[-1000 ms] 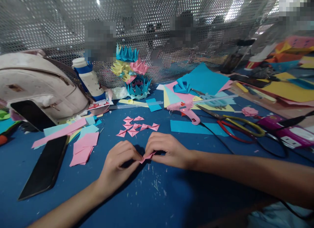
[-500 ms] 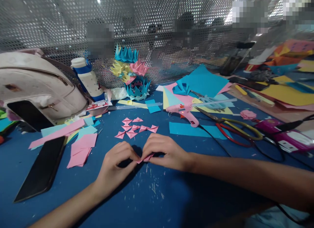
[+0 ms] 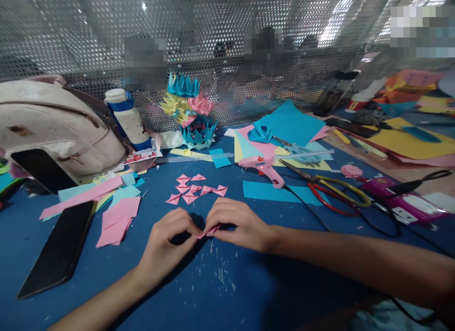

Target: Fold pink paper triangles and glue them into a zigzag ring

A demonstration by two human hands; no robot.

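Between the fingertips of both hands is a small folded piece of pink paper (image 3: 212, 231), mostly covered by the fingers. My left hand (image 3: 173, 243) pinches its left end, thumb against forefinger. From the other side my right hand (image 3: 240, 224) pinches the right end. Just beyond the hands lie several folded pink paper pieces (image 3: 190, 197) in a loose group. Left of them, flat pink paper squares (image 3: 115, 221) are stacked unevenly. Behind the right hand a blue paper strip (image 3: 280, 192) lies flat.
A pink glue gun (image 3: 265, 167) and red-and-yellow-handled scissors (image 3: 341, 192) lie to the right. On the left are a phone (image 3: 59, 248), a second phone (image 3: 44, 169) leaning on a pale backpack (image 3: 50, 117), and a bottle (image 3: 130, 122). Folded paper flowers (image 3: 199, 129) stand by the perforated metal screen (image 3: 227, 98).
The view has shifted slightly, so things on the right sit a little further left. Both hands keep the same pinch on the pink paper, with hardly any movement.
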